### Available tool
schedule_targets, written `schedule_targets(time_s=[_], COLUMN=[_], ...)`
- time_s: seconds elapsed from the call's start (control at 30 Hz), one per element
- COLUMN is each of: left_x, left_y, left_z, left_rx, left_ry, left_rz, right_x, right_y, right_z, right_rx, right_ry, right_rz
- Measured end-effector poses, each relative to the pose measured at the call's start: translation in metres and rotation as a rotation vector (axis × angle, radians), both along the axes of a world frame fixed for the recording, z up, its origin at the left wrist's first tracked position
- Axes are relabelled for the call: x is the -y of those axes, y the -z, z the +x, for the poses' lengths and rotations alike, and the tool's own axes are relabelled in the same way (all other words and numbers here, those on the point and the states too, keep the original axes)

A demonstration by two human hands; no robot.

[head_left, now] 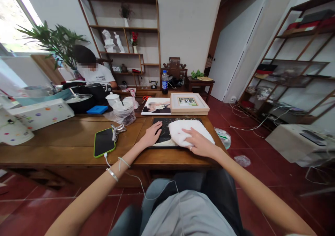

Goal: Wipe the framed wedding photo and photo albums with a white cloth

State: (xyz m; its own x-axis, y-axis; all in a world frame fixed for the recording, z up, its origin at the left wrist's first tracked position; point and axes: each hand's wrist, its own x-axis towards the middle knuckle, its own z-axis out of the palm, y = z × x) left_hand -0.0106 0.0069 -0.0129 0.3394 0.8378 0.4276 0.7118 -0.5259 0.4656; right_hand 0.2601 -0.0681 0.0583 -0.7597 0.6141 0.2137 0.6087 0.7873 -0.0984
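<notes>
A dark flat picture board [165,133] lies on the wooden table [65,138] in front of me. A white cloth [183,129] is spread over its right half. My left hand [151,134] rests flat on the board's left edge, fingers stretched out. My right hand [199,143] lies on the cloth's near edge with its fingers spread and pressing down on it.
A phone in a green case [104,142] lies left of the board, with keys [117,131] beside it. Behind stand a framed picture [188,103], a photo print [156,107], a water bottle [164,82], pots and boxes. Another person [91,70] sits at the far left. Shelves line the walls.
</notes>
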Motion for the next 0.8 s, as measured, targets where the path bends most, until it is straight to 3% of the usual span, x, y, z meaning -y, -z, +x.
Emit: schedule_targets(time_s=[0.1, 0.2, 0.33, 0.57, 0.67, 0.8], left_x=[0.001, 0.001, 0.000, -0.002, -0.002, -0.002], left_y=[-0.002, -0.003, -0.002, 0.000, 0.001, 0.002], left_z=[0.000, 0.000, 0.000, -0.003, -0.003, -0.002], left_rx=[-0.017, -0.016, -0.008, -0.012, -0.013, -0.007], left_ry=[0.009, 0.018, 0.029, 0.025, 0.032, 0.018], left_rz=[0.002, 0.002, 0.006, -0.031, -0.038, -0.046], right_x=[0.025, 0.025, -0.010, -0.089, -0.096, -0.072], right_y=[-0.006, -0.008, -0.005, -0.004, -0.001, 0.005], right_z=[0.001, 0.003, 0.005, -0.001, -0.004, -0.005], right_rx=[0.009, 0.006, -0.051, -0.064, -0.074, -0.042], right_ry=[-0.050, -0.077, -0.036, 0.156, 0.198, 0.139], right_rz=[-0.033, -0.065, -0.061, -0.047, -0.035, -0.046])
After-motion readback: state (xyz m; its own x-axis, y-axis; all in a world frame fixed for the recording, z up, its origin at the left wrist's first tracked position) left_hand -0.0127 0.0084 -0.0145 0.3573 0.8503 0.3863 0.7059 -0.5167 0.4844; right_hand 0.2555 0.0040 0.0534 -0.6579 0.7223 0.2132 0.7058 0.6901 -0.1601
